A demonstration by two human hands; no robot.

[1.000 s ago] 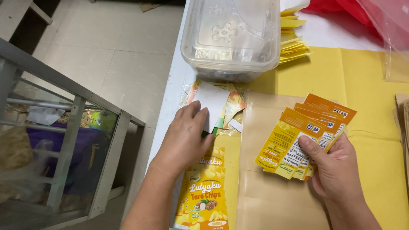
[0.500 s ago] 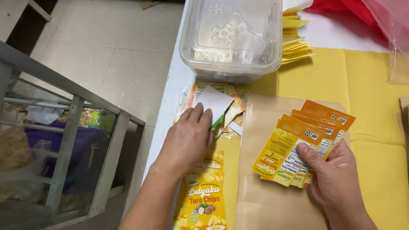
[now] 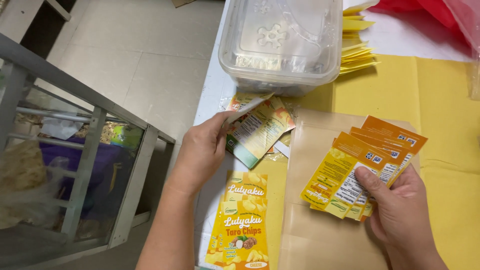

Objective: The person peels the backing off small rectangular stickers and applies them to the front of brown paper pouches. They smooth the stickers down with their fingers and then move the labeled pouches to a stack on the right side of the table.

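I am pinching the edge of a loose packet [image 3: 255,131] with my left hand [image 3: 202,150], fingers closed on it, lifting it off a small heap just near a clear plastic tub [image 3: 282,42] at the far side. My right hand [image 3: 400,205] is gripping a fanned stack of orange and yellow packets [image 3: 362,165], thumb pressing on top, fingers curled beneath. The stack is hovering over a brown paper sheet [image 3: 320,235]. Two more yellow chip packets [image 3: 242,225] are lying flat near me, between my arms. Yellow envelopes [image 3: 357,52] are sitting right of the tub.
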